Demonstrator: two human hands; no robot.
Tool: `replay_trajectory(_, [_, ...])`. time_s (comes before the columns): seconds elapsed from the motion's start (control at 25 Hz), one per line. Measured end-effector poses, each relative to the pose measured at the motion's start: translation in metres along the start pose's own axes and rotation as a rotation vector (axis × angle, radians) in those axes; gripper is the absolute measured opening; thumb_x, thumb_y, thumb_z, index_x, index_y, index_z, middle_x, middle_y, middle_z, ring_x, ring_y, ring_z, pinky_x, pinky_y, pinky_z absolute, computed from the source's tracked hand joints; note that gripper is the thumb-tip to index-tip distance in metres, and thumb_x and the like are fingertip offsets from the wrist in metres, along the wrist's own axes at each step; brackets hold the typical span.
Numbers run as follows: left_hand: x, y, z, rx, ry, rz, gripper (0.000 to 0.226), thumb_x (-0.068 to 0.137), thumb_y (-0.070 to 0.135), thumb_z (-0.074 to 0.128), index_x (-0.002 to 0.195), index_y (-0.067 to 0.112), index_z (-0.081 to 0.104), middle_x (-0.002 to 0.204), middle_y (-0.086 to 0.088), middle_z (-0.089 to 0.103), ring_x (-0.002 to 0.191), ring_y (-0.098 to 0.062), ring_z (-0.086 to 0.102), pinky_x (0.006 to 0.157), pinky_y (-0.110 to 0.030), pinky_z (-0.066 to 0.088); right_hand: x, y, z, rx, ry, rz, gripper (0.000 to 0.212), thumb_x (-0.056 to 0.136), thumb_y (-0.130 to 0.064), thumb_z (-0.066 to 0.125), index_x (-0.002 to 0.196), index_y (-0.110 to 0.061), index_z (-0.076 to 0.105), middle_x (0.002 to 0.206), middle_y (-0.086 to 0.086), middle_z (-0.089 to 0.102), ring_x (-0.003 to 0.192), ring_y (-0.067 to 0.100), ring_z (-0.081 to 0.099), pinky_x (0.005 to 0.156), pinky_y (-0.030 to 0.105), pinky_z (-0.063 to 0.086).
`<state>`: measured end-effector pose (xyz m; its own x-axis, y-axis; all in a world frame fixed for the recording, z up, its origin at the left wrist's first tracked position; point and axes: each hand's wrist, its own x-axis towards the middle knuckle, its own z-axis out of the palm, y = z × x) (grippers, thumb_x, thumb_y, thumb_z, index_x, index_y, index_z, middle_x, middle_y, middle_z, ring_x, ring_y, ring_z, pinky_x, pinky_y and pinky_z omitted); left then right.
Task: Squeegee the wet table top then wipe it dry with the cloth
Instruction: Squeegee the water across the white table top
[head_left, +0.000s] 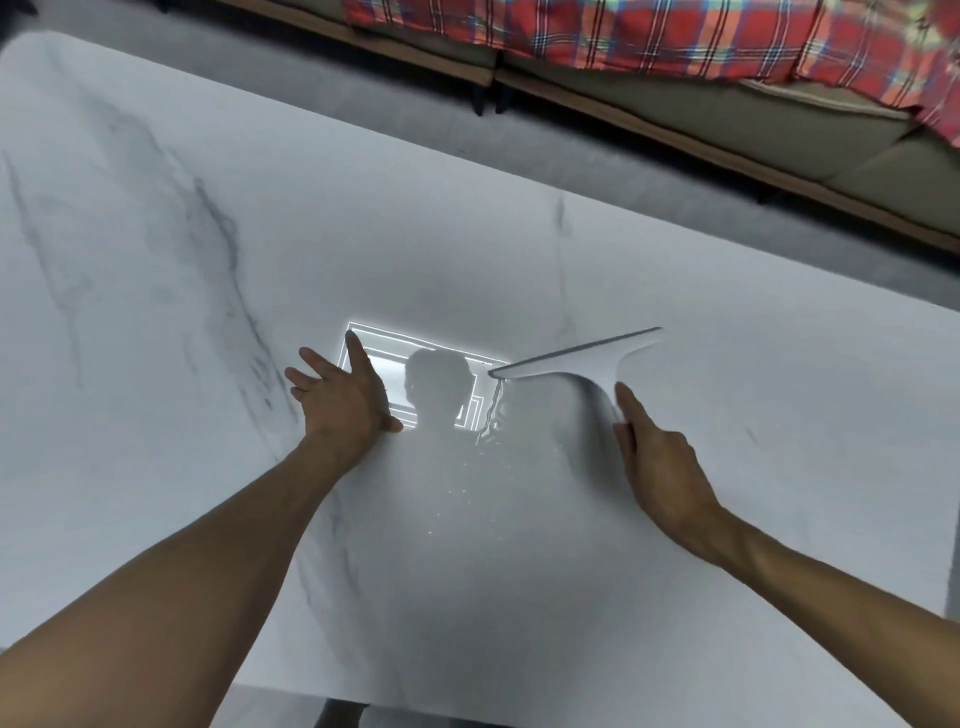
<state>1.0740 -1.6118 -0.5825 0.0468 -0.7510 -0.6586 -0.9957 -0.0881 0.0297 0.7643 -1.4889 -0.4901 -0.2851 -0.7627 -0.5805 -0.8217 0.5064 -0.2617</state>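
Right hand (660, 467) around squeegee (582, 359) handle

Both bare forearms reach in over the near edge of the white marbled tabletop (156, 312) toward its middle. The left hand (340, 402) rests palm down, its fingers (361, 358) straight and spread, thumb out to the right. The right hand (657, 462) grips the handle of a white plastic squeegee (582, 358), forefinger laid straight along the handle, the other fingers curled under it.
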Motion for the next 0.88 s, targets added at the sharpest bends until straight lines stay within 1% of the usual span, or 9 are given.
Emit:
replay_trajectory(0.12, [-0.002,0.001,-0.001,-0.014,-0.001,-0.008,0.133,0.066,0.052,0.08,0.152,0.014,-0.014,0.149,-0.046,-0.003,0.134,-0.068,0.006,0.112,-0.061,0.021,0.002,-0.002,-0.023,0.152,0.073,0.014,0.042,0.098,-0.041,0.036,0.14,-0.038,0.04,0.078,0.005,0.06,0.07,0.025,0.059,0.073,0.031,0.044])
replay_trajectory(0.2, [-0.004,0.0,-0.002,-0.041,-0.005,-0.021,0.134,0.065,0.052,0.081,0.152,0.016,-0.014,0.15,-0.044,-0.005,0.136,-0.066,0.004,0.113,-0.061,0.019,0.041,-0.021,-0.048,0.355,0.144,0.057,0.028,0.087,-0.054,0.035,0.095,-0.039,0.057,0.073,0.011,0.054,0.067,0.028,0.055,0.069,0.036,0.044])
replay_trajectory(0.28, [-0.005,-0.003,0.001,-0.037,0.005,-0.019,0.134,0.064,0.053,0.081,0.152,0.017,-0.013,0.151,-0.042,-0.006,0.137,-0.065,0.004,0.113,-0.06,0.019,0.094,-0.04,-0.069,0.398,0.258,0.151,0.029,0.089,-0.05,0.033,0.072,-0.032,0.048,0.072,0.009,0.052,0.071,0.029,0.056,0.068,0.036,0.043])
replay_trajectory(0.36, [-0.006,-0.008,0.004,-0.029,0.013,-0.003,0.134,0.064,0.057,0.079,0.152,0.018,-0.013,0.152,-0.042,-0.006,0.137,-0.064,0.004,0.113,-0.06,0.02,0.138,-0.056,-0.069,0.399,0.262,0.253,0.028,0.097,-0.037,0.033,0.094,-0.022,0.056,0.091,0.015,0.055,0.088,0.026,0.056,0.07,0.032,0.04])
replay_trajectory(0.44, [-0.005,-0.009,0.005,-0.01,0.024,0.02,0.133,0.064,0.06,0.078,0.152,0.018,-0.013,0.152,-0.042,-0.005,0.137,-0.065,0.005,0.112,-0.06,0.022,0.154,-0.071,-0.056,0.267,0.253,0.236,0.036,0.1,-0.02,0.032,0.128,-0.004,0.047,0.117,0.018,0.056,0.101,0.022,0.052,0.074,0.028,0.034])
replay_trajectory(0.52, [-0.007,-0.01,0.003,0.01,0.024,0.032,0.132,0.065,0.061,0.077,0.153,0.018,-0.012,0.152,-0.042,-0.005,0.137,-0.065,0.006,0.112,-0.06,0.023,0.137,-0.082,-0.038,0.172,0.256,0.145,0.041,0.1,-0.015,0.031,0.138,-0.003,0.038,0.128,0.02,0.055,0.112,0.03,0.055,0.083,0.028,0.036])
replay_trajectory(0.72, [-0.019,-0.015,-0.008,0.071,-0.02,0.069,0.118,0.075,0.053,0.073,0.154,0.019,-0.009,0.153,-0.039,-0.005,0.138,-0.062,0.006,0.111,-0.059,0.027,0.024,-0.046,0.018,0.136,0.066,-0.143,0.048,0.101,-0.025,0.033,0.149,-0.028,0.03,0.098,0.019,0.067,0.087,0.039,0.06,0.085,0.044,0.05])
replay_trajectory(0.8, [-0.026,-0.015,-0.018,0.019,-0.055,0.052,0.108,0.079,0.042,0.074,0.154,0.02,-0.001,0.154,-0.037,0.0,0.139,-0.06,0.01,0.111,-0.058,0.026,-0.013,-0.023,0.03,0.062,-0.025,-0.173,0.05,0.102,-0.025,0.033,0.151,-0.031,0.026,0.072,0.007,0.061,0.068,0.027,0.056,0.078,0.041,0.05])
replay_trajectory(0.88, [-0.039,-0.016,-0.021,0.012,-0.059,0.077,0.095,0.084,0.035,0.071,0.153,0.014,0.01,0.151,-0.039,0.007,0.135,-0.06,0.02,0.109,-0.057,0.029,-0.045,-0.002,0.033,0.02,-0.092,-0.168,0.051,0.103,-0.026,0.032,0.152,-0.034,0.023,0.065,0.001,0.056,0.063,0.021,0.053,0.071,0.035,0.048])
